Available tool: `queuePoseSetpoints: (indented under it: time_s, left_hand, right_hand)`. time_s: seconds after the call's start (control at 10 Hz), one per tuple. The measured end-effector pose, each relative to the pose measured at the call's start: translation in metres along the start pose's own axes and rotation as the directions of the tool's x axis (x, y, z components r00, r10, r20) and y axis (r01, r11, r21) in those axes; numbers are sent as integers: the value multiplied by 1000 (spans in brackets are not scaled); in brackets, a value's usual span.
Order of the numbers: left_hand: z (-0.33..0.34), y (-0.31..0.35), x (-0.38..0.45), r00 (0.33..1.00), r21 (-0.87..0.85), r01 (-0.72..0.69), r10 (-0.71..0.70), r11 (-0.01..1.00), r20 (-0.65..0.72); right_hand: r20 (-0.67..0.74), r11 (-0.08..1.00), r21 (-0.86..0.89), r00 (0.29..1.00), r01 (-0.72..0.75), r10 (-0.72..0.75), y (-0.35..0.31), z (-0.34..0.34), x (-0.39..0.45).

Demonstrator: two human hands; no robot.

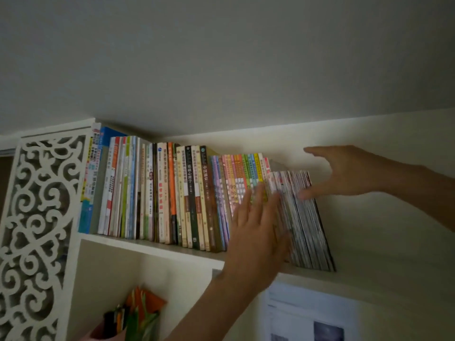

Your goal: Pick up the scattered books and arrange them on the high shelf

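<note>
Looks like they're nearly wrapping up: the books are standing in a row on the high shelf, both hands open and gripping nothing, left hand pressing flat, right hand steadying the thin end stack.

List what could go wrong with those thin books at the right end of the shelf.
1. The thin books lean left with no bookend on their right; if the right hand lets go, they may slide or topple.
2. The left hand presses flat on the spines, so pushing too hard could jam them unevenly.
</note>
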State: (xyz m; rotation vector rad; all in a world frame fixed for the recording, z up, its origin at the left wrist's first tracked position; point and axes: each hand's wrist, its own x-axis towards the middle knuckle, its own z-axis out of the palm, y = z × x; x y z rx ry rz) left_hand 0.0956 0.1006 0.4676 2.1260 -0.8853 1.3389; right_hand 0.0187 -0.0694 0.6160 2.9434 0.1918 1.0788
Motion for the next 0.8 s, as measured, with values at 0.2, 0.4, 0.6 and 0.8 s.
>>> queuePoseSetpoints:
  time_s: [0.2,0.4,0.6,0.8]
  left_hand:
    - [23,22,2,998,-87,-6,11,996,62]
    - [13,16,2,991,-85,19,-8,996,134]
    - [-44,16,-11,957,-212,73,-8,975,290]
    - [-173,5,-41,912,-251,137,-23,958,409]
  right_hand:
    - [70,980,201,998,-10,-4,26,25,-24]
    - [-37,950,303,997,75,-68,15,54,-21]
    - [40,952,234,976,199,-213,12,35,-56]
    - [16,921,245,948,304,-317,3,-28,-150]
